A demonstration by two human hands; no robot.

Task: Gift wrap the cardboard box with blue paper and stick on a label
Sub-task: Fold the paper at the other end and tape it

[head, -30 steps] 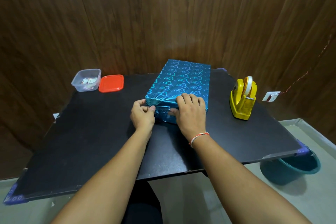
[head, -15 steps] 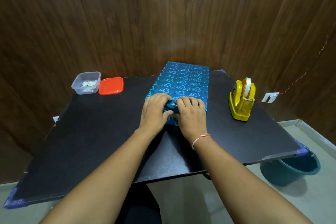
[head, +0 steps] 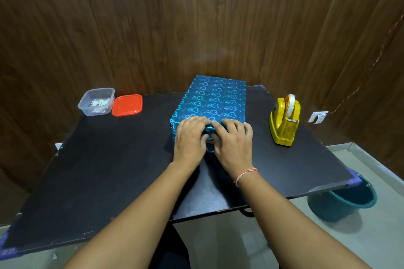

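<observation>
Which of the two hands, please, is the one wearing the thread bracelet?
The right hand: a red-and-white thread bracelet circles its wrist, while the left hand's wrist is bare. Both press on the near end of the box.

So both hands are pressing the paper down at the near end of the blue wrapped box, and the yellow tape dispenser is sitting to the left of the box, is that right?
Not quite. The yellow tape dispenser stands to the right of the blue wrapped box, not the left, as the head view shows. The rest holds: the left hand and right hand both press the paper at the box's near end.
</observation>
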